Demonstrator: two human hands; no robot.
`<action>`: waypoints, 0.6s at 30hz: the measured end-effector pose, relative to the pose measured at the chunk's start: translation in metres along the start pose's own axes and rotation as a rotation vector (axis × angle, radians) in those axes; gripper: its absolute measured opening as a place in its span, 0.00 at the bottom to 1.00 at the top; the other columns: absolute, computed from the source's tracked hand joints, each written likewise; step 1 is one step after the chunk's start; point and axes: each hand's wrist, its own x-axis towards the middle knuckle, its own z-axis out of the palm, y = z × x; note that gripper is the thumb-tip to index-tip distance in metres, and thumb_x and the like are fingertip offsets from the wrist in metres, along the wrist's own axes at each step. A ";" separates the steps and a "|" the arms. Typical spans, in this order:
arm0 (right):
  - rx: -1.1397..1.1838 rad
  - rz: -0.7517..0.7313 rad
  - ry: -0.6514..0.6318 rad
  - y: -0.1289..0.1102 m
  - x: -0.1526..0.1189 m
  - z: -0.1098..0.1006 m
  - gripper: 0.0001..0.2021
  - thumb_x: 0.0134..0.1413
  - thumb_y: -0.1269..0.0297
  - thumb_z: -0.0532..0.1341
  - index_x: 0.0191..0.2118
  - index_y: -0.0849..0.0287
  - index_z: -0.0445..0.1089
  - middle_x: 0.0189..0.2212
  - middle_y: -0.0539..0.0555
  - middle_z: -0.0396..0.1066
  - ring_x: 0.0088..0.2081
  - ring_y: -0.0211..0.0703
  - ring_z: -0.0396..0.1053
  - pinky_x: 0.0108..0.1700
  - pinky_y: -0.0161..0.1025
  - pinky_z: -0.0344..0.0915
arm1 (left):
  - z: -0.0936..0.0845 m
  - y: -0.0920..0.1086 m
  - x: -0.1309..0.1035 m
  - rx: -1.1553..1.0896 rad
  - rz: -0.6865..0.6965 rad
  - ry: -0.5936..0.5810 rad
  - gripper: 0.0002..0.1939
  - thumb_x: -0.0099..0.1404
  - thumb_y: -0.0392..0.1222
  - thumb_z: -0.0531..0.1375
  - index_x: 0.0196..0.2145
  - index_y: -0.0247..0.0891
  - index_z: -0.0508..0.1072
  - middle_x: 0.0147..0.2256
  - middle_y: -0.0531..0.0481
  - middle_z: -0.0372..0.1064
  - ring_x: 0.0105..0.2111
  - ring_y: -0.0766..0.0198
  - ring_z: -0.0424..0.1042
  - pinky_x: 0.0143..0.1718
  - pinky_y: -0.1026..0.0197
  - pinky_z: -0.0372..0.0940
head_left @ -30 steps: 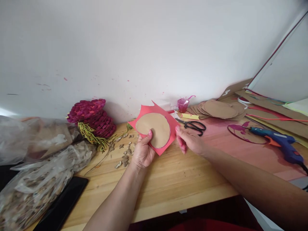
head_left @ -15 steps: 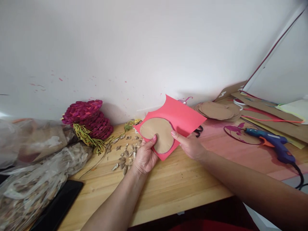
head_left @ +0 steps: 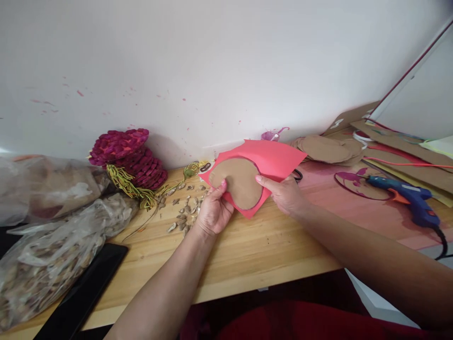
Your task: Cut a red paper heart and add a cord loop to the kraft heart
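Note:
A round brown cardboard disc lies against a sheet of red paper, held up together over the table. My left hand grips the lower left edge, thumb on the disc's rim and fingers behind. My right hand pinches the right side, its thumb at the disc's edge and its fingers hidden behind the paper. The paper's far edge is cut in curves. Behind the paper, a black handle loop peeks out on the right.
Loose shells lie left of my hands. Farther left are stacked purple pieces with yellow-green yarn, plastic bags and a black flat object. Cardboard discs, a blue glue gun and cardboard strips occupy the right.
My left thumb has slid off the disc's middle toward its lower left edge. The paper now tilts flatter, its far corner bending down. The camera view has shifted slightly.

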 end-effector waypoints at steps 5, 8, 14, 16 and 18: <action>0.046 0.073 -0.020 -0.010 -0.001 0.004 0.23 0.50 0.53 0.68 0.52 0.52 0.70 0.55 0.54 0.72 0.59 0.54 0.67 0.61 0.54 0.66 | -0.001 -0.002 0.002 -0.027 0.041 -0.004 0.18 0.68 0.32 0.59 0.55 0.36 0.72 0.49 0.43 0.77 0.54 0.57 0.73 0.61 0.54 0.62; 0.084 0.134 -0.008 -0.012 0.001 0.005 0.24 0.53 0.50 0.66 0.54 0.50 0.69 0.57 0.53 0.71 0.59 0.55 0.67 0.58 0.55 0.69 | -0.002 -0.003 0.001 -0.033 0.041 -0.019 0.17 0.68 0.31 0.58 0.54 0.35 0.72 0.49 0.43 0.77 0.54 0.58 0.73 0.62 0.54 0.62; 0.098 0.165 -0.058 -0.010 0.002 0.002 0.20 0.55 0.53 0.65 0.53 0.51 0.70 0.54 0.53 0.73 0.58 0.54 0.68 0.57 0.54 0.69 | -0.002 -0.005 0.000 -0.027 0.025 -0.011 0.19 0.67 0.28 0.59 0.55 0.35 0.72 0.49 0.43 0.77 0.53 0.57 0.74 0.62 0.53 0.62; 0.114 0.162 -0.057 -0.010 0.002 0.002 0.19 0.55 0.54 0.65 0.52 0.50 0.70 0.55 0.52 0.73 0.59 0.54 0.68 0.58 0.54 0.68 | -0.001 -0.006 0.000 -0.021 0.027 -0.012 0.20 0.66 0.27 0.59 0.55 0.35 0.72 0.49 0.42 0.77 0.53 0.57 0.73 0.62 0.54 0.62; 0.105 0.151 -0.062 -0.011 0.001 0.003 0.19 0.55 0.54 0.65 0.52 0.49 0.70 0.55 0.52 0.73 0.58 0.53 0.68 0.57 0.54 0.69 | -0.001 -0.006 0.000 -0.017 0.029 -0.010 0.21 0.65 0.27 0.60 0.55 0.35 0.72 0.50 0.42 0.77 0.54 0.57 0.73 0.62 0.54 0.62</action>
